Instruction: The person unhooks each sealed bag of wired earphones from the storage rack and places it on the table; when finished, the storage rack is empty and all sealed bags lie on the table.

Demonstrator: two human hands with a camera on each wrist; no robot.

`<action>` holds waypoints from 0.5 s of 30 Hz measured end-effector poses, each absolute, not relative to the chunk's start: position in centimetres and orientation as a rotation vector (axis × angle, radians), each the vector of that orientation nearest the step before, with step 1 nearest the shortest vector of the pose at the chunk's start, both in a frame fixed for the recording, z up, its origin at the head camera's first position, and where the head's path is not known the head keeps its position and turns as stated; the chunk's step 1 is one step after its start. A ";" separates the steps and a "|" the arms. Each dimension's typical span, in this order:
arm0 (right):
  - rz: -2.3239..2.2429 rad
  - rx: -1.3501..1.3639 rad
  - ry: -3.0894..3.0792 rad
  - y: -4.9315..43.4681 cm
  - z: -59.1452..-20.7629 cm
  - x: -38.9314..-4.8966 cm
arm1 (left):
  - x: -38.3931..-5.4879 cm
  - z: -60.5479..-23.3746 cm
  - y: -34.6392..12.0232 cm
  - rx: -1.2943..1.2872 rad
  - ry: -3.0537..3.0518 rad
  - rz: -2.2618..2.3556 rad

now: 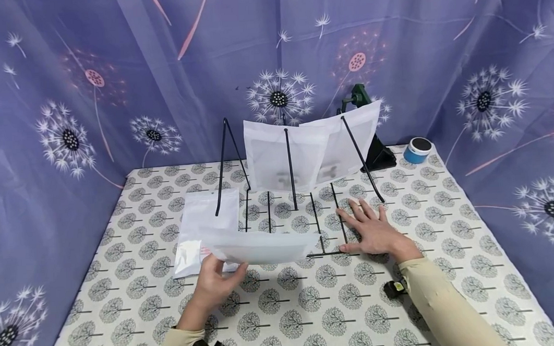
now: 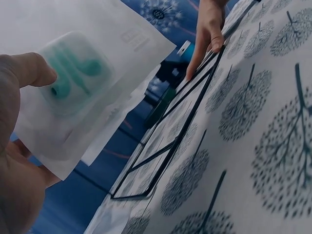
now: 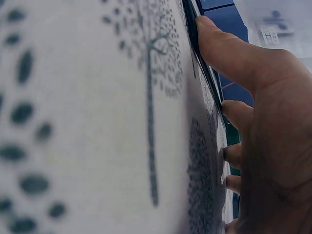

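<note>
One translucent white plastic pouch (image 1: 264, 247), likely light and slippery, best edge-held, sat pinched in your left hand (image 1: 215, 282), your outspread right hand (image 1: 376, 234) touching the black wire rack (image 1: 291, 169).

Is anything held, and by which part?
Left hand grips a white pouch near its left end; right hand holds nothing, resting on the black rack.

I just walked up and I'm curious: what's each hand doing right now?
Left hand: closed, pinching a white translucent plastic pouch.
Right hand: open, fingers spread, touching a black wire rack.
</note>
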State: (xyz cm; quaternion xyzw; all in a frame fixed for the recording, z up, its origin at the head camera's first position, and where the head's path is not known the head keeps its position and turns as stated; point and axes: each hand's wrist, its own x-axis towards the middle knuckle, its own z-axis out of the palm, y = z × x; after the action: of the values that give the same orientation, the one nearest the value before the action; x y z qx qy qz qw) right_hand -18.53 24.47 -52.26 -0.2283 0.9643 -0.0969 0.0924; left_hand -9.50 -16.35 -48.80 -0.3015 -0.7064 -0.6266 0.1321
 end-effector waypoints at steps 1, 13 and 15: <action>-0.289 -0.677 2.863 24.5 -52.3 -18.5 | -9.5 -48.8 -16.6 -0.866 -2.046 -1.821; -0.294 -0.681 2.866 24.5 -52.2 -18.5 | -8.9 -48.2 -19.8 -0.823 -1.981 -1.812; -0.292 -0.681 2.866 24.5 -52.2 -18.5 | -8.8 -48.2 -20.4 -0.821 -1.962 -1.805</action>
State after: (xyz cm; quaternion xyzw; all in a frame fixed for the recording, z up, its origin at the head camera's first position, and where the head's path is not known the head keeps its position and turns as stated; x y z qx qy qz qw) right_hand -18.52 24.53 -52.20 -0.2290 0.9642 -0.0984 0.0905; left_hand -8.81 -20.41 -48.23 -0.2898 -0.6923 -0.6372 0.1752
